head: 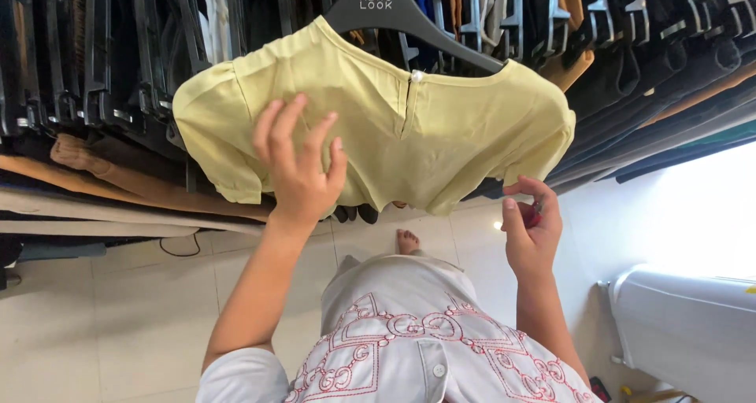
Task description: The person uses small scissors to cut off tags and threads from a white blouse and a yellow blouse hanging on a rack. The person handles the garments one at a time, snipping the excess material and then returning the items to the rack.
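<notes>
We are looking down at a pale yellow short-sleeved top on a dark plastic hanger. It hangs in front of a packed rail of dark garments, filling the upper middle of the view, from about ten o'clock to two o'clock. A small pearly button closes a slit at the neckline.

Our left hand lies on the front of the top, just left of centre, fingers spread wide and pressing the cloth, not gripping it. Our right hand, at about four o'clock, sits just below the top's lower right hem. Its fingers curl narrowly around a small red object; we cannot tell what that is.

Beyond the top, folded tan and brown fabrics stack at nine o'clock. A white appliance stands at five o'clock. Our white patterned shirt and a bare foot show at six o'clock over pale floor tiles.

We judge the risks as these: the flat left hand could push the top sideways off the hanger's sloping shoulders. The light fabric could crease under pressure. The red object, held loosely near the hem, could snag the cloth or drop to the tiles.
</notes>
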